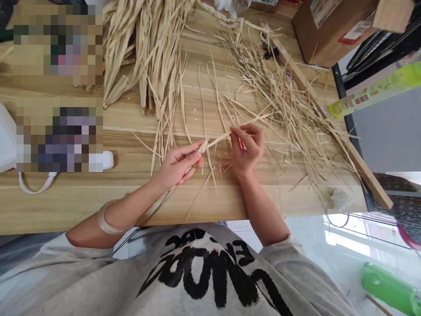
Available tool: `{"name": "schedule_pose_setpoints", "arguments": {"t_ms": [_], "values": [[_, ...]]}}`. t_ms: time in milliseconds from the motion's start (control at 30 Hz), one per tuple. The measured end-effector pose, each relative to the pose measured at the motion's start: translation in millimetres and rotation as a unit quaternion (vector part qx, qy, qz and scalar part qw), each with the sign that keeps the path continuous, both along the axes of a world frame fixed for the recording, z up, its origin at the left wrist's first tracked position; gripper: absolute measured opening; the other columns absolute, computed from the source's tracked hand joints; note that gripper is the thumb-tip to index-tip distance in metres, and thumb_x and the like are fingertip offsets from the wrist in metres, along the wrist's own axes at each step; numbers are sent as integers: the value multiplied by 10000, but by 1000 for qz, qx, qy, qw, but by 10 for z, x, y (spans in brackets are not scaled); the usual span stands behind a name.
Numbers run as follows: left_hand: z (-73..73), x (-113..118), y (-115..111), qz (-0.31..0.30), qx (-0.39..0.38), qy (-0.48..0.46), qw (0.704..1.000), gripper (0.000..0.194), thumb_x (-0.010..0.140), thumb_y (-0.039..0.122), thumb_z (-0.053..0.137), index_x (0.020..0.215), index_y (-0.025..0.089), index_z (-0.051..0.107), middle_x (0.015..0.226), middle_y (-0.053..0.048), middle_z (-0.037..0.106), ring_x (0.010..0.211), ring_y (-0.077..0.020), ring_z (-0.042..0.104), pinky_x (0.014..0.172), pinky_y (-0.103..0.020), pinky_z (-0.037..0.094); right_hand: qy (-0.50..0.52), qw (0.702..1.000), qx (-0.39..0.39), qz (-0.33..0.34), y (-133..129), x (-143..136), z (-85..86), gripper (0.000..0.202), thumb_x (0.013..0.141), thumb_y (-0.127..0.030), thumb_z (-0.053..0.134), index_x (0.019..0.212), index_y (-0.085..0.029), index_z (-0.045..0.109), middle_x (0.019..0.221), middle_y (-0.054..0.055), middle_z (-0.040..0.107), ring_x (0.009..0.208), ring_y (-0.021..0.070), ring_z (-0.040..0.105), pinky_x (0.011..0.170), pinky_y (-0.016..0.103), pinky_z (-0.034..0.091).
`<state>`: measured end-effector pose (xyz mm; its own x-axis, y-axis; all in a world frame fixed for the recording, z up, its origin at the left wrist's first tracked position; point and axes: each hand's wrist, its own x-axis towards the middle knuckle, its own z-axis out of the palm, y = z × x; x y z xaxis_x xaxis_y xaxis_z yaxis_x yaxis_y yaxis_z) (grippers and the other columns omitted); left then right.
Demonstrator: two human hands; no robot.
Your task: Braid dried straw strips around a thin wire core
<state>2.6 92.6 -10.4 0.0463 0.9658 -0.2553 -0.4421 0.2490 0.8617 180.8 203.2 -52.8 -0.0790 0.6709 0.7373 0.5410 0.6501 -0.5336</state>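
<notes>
My left hand is closed in a pinch, thumb against the fingers, around a slim, rod-shaped core wound with pale, ridged turns of fibre. The core lies above the table, near its front edge, its tip angled up and away from me. Thin, dark wires run from beneath the left hand toward my lap; they may belong to the core, but the grip hides the join. My right hand is curled, with thumb and fingertips pinching a flat, dry strip, which spans the gap to the core in a straight line. The table has a smooth, striped wood grain. Beyond the left hand lies a thick bundle of long, creased, straw-coloured blades. Beyond and to the right of the right hand spreads a loose, tangled pile of narrow, stiff fibres, beside a straight, square-edged wooden bar. A brown cardboard box stands behind the bar.
</notes>
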Motion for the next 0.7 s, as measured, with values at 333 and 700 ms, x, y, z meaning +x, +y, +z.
{"name": "schedule_pose_setpoints", "arguments": {"t_ms": [333,700], "values": [[4,8,0,-1,-4,9,1000,543,845,299,734,1362,166,632,693,30,634,286,12,366,247,-138,196,35,998,-19,38,-33,40,151,227,975,-397,519,891,-250,670,949,62,654,974,226,617,953,496,493],[59,16,-1,-14,-6,6,1000,549,846,299,730,1367,160,623,684,37,626,285,14,363,251,-136,197,186,949,-200,155,-246,-55,309,269,892,-487,644,825,-227,646,682,-10,594,578,99,537,533,261,460]]}}
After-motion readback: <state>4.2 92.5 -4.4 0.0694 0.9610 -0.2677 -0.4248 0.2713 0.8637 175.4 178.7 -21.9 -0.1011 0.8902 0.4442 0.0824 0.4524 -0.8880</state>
